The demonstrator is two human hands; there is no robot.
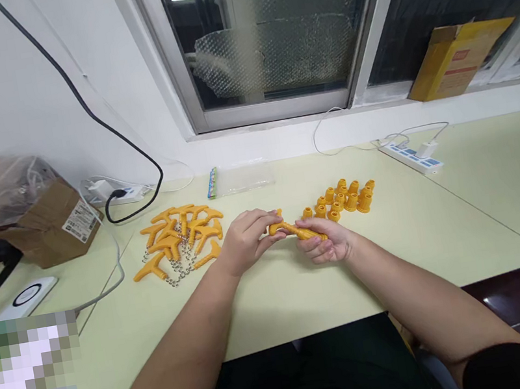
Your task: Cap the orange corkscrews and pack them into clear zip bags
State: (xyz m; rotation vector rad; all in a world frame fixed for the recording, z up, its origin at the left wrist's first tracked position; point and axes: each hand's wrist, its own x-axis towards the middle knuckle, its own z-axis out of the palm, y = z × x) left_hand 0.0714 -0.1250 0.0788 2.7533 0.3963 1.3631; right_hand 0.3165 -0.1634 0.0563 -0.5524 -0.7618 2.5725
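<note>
Right now both my hands are closed on one orange piece (303,233), which sits between them above the pale green table (277,303). My left hand (249,240) has its fingers on the rounded crossbar end, while my right hand (324,240) is wrapped around the ribbed, thicker end. Taking that piece as the clock's centre, twelve straight ahead of me, a heap of orange T-handles (208,233) with metal spirals lies at nine o'clock. Orange cones (351,201) stand near my right hand at two. A clear plastic bag (245,177) lies flat at eleven, and farther out at two is a white power strip (404,153).
</note>
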